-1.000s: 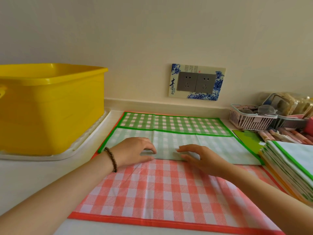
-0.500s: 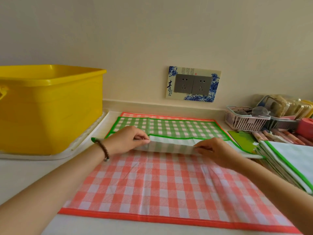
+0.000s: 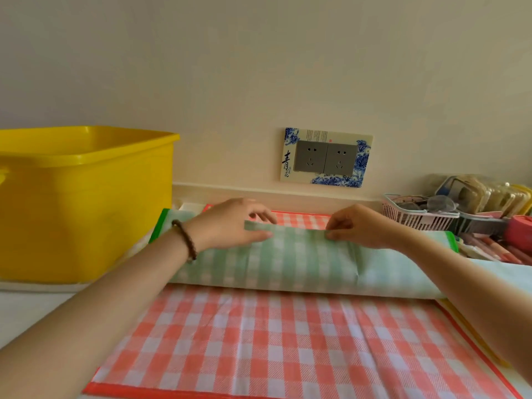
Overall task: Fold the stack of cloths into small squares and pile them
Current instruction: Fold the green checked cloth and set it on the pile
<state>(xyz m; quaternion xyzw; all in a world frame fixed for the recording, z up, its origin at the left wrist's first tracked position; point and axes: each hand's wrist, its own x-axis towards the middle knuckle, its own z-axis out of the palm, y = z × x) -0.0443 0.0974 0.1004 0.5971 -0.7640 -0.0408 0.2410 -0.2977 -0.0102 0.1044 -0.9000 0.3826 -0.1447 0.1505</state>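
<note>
A green checked cloth (image 3: 293,260) lies across the far half of a red checked cloth (image 3: 259,341) spread flat on the white counter. Its near part is turned over toward the wall, pale underside up. My left hand (image 3: 230,223), a bead bracelet on the wrist, pinches the cloth's top edge left of centre. My right hand (image 3: 359,226) pinches the same edge further right. Both hold that edge raised just above the cloth near the wall. The pile of cloths at the right is mostly hidden behind my right forearm.
A large yellow tub (image 3: 80,197) stands on a white tray at the left. A wall socket (image 3: 325,158) sits above the counter. At the far right are a white basket (image 3: 417,217), packaged items (image 3: 483,194) and pens (image 3: 495,249).
Both hands picked up the green cloth's near folded edge and carried it away from me toward the wall, turning the cloth over on itself. The camera moved closer.
</note>
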